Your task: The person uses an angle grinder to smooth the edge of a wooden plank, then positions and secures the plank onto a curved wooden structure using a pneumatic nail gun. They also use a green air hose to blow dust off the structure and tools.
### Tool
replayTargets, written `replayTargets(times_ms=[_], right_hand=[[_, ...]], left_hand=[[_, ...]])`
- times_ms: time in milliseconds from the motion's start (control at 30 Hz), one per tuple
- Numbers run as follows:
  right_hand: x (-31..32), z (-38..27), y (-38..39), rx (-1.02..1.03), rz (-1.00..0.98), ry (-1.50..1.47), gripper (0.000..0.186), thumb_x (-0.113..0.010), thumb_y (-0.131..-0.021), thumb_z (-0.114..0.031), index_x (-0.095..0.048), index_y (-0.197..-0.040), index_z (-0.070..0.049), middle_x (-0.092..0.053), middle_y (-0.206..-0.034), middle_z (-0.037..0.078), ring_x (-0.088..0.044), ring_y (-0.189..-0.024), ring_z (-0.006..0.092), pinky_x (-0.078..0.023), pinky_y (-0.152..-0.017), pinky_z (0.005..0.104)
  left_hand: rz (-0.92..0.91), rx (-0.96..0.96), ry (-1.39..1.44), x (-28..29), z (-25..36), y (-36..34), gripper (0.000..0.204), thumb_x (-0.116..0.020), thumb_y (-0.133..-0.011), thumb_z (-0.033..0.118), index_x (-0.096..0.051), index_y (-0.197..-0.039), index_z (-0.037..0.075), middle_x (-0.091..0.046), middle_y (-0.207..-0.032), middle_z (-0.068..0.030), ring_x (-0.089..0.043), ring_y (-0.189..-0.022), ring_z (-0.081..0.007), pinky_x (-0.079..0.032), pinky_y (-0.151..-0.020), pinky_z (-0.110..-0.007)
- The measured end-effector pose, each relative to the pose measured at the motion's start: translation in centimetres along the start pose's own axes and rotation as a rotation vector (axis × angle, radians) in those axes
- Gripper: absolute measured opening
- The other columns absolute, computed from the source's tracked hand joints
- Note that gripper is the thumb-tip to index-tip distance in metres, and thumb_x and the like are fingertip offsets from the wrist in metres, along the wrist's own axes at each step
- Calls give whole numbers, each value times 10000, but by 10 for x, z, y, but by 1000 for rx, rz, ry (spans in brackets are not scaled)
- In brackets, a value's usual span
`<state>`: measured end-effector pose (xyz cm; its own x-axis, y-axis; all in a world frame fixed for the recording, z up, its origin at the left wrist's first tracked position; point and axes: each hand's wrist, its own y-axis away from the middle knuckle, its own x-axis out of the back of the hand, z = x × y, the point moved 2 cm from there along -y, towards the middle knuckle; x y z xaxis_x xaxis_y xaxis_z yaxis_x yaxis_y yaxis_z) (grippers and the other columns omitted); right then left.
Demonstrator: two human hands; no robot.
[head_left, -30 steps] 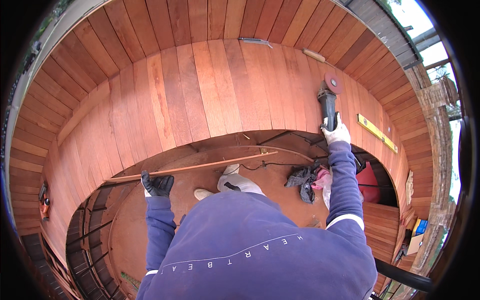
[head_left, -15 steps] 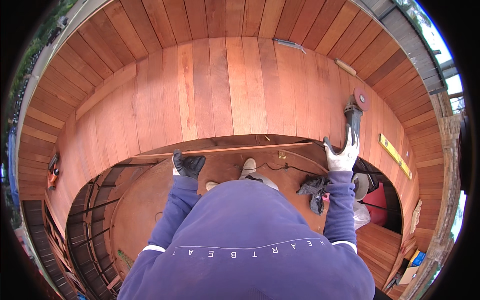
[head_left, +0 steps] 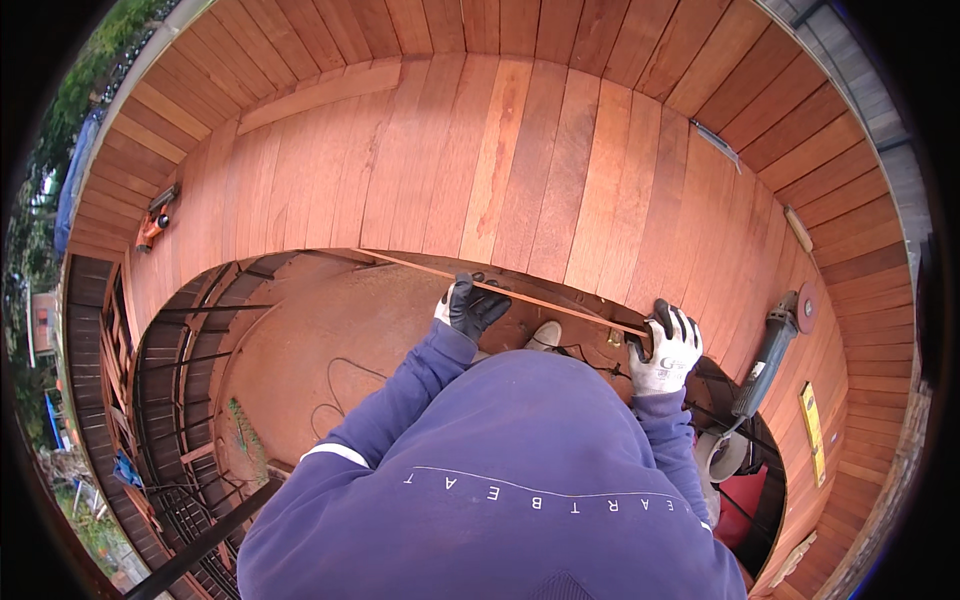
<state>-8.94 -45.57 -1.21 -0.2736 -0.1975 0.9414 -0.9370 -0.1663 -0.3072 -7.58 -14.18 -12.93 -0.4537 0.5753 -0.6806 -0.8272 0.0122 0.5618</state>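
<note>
A long, thin wooden strip (head_left: 560,303) runs along the curved inner edge of the plank bench (head_left: 400,200). My left hand (head_left: 472,307), in a white and black glove, is closed around the strip near its middle, dark palm side showing. My right hand (head_left: 666,350), gloved the same way, grips the strip's right end between thumb and fingers, beside the bench edge. An angle grinder (head_left: 770,358) with a reddish disc lies on the planks to the right of my right hand, apart from it.
A yellow spirit level (head_left: 811,433) lies beyond the grinder. A grey metal tool (head_left: 716,145) and a small wooden piece (head_left: 798,229) rest against the slatted backrest (head_left: 560,30). At the left lies an orange power tool (head_left: 153,228). A cable (head_left: 345,390) trails over the brown floor (head_left: 290,330).
My right hand has left the grinder's handle and now grips the strip's end. My left hand has closed on the strip. The view has turned, shifting the bench rightward.
</note>
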Motion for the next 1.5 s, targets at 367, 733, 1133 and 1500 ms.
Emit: replayTargets(times_ms=[367, 733, 1133, 1500], right_hand=[[11, -12, -16, 29, 78, -40, 397, -745, -518, -93, -559, -868, -120, -594, -1102, 60, -538, -1031, 288, -377, -912, 463], [1, -13, 0, 2, 46, -14, 422, -761, -513, -109, -552, -879, -125, -517, -1238, 52, -444, -1191, 277, -297, -1017, 515], [-7, -38, 41, -424, -248, -636, 315, -741, -735, -209, -579, -956, -54, -627, -948, 124, -597, -894, 255, -466, -794, 360], [-138, -89, 26, -505, -401, -1054, 246, -483, -943, -166, -560, -1086, 18, -640, -984, 176, -626, -863, 261, -491, -763, 366]], left_hand=[[59, 14, -107, -10, -1, 0, 602, -689, -785, 475, -478, -1165, 58, -596, -1035, -168, -610, -957, -342, -511, -865, -515], [13, 170, -22, -16, -4, 12, 563, -686, -815, 390, -451, -1198, 50, -541, -1128, -188, -571, -1059, -360, -503, -879, -517], [-24, 114, -216, -13, 2, 6, 743, -681, -798, 435, -357, -1297, -10, -525, -1141, -218, -599, -1010, -363, -535, -860, -470], [-312, 442, -963, -27, 35, 5, 551, -570, -883, 453, -528, -1191, -3, -617, -1096, -162, -615, -985, -264, -508, -811, -380]])
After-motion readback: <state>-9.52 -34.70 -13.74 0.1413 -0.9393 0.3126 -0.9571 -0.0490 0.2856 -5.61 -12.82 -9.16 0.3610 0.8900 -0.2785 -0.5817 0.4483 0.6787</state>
